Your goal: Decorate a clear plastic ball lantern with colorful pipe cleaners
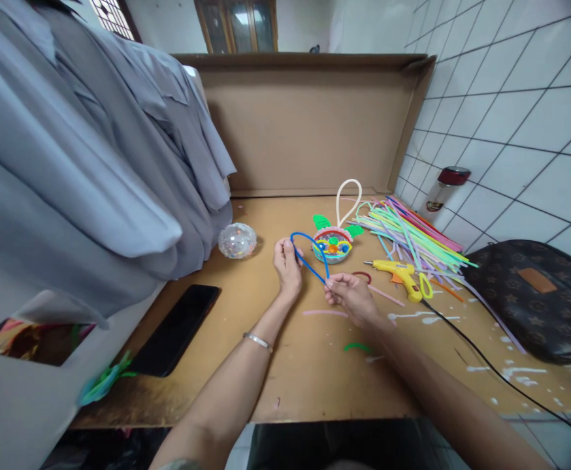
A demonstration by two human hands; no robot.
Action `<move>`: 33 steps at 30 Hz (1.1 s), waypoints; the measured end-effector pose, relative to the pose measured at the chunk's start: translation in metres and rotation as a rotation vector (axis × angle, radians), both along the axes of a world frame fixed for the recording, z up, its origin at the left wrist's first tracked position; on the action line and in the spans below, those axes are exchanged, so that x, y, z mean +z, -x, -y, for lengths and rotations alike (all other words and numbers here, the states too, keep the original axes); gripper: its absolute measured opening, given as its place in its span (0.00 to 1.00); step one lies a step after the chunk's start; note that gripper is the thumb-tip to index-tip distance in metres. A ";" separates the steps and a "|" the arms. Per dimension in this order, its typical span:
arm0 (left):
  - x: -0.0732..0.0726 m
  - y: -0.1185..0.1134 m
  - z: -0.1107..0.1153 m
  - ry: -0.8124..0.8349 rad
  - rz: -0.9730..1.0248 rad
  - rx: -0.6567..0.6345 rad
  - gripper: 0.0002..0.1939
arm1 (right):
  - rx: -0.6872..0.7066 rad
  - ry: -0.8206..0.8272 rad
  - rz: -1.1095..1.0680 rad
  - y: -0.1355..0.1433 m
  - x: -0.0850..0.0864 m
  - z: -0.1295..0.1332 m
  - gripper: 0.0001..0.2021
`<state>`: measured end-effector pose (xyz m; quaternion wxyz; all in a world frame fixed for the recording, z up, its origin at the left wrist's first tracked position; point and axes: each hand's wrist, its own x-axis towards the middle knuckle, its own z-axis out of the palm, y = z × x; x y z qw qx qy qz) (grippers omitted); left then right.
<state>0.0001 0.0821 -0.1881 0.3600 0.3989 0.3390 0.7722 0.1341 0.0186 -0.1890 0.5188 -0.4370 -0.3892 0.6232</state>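
Blue stem looped between two pinches

The blue stem (309,266) is held just above the middle of the table (290,352), bent into a narrow loop. The left hand (286,267) has its thumb and fingers closed on the tight bend; the right hand (351,297) pinches the other side, fingertips together where the strands meet. A light, steady grip at both points should suit so springy a piece: a hard squeeze may kink it, and uneven tension may skew the curve. Even strands would best be judged with the fingertips clear of the curve.

Just beyond sits the ornament (333,245), best not brushed. The glue gun (400,273) lies right of the right hand, its nozzle towards the ornament; treating it as hot seems wise. More stems (417,241) spread towards the table's far right corner.
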 end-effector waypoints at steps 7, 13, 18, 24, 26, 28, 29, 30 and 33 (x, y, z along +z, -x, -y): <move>-0.004 -0.020 0.019 0.014 -0.152 -0.247 0.23 | -0.142 -0.110 -0.092 -0.013 0.012 -0.007 0.20; -0.007 -0.037 0.033 0.091 -0.241 -0.422 0.17 | -0.116 -0.115 -0.123 -0.019 0.017 -0.008 0.21; -0.002 -0.033 0.031 0.045 -0.308 -0.376 0.15 | -0.073 -0.135 -0.043 -0.021 0.015 -0.008 0.18; 0.002 -0.026 0.026 0.152 -0.244 -0.595 0.23 | 0.073 -0.093 0.018 -0.026 0.019 -0.007 0.17; 0.002 -0.025 0.025 0.164 -0.216 -0.579 0.25 | 0.095 -0.097 0.002 -0.027 0.021 -0.007 0.17; 0.002 -0.024 0.024 0.167 -0.197 -0.564 0.26 | 0.105 -0.101 -0.014 -0.027 0.022 -0.006 0.17; 0.002 -0.024 0.024 0.165 -0.195 -0.559 0.26 | 0.103 -0.103 -0.016 -0.027 0.022 -0.006 0.18; 0.002 -0.024 0.024 0.162 -0.197 -0.554 0.26 | 0.098 -0.106 -0.012 -0.026 0.022 -0.006 0.18; 0.002 -0.024 0.024 0.154 -0.211 -0.535 0.25 | 0.089 -0.123 0.021 -0.026 0.021 -0.005 0.17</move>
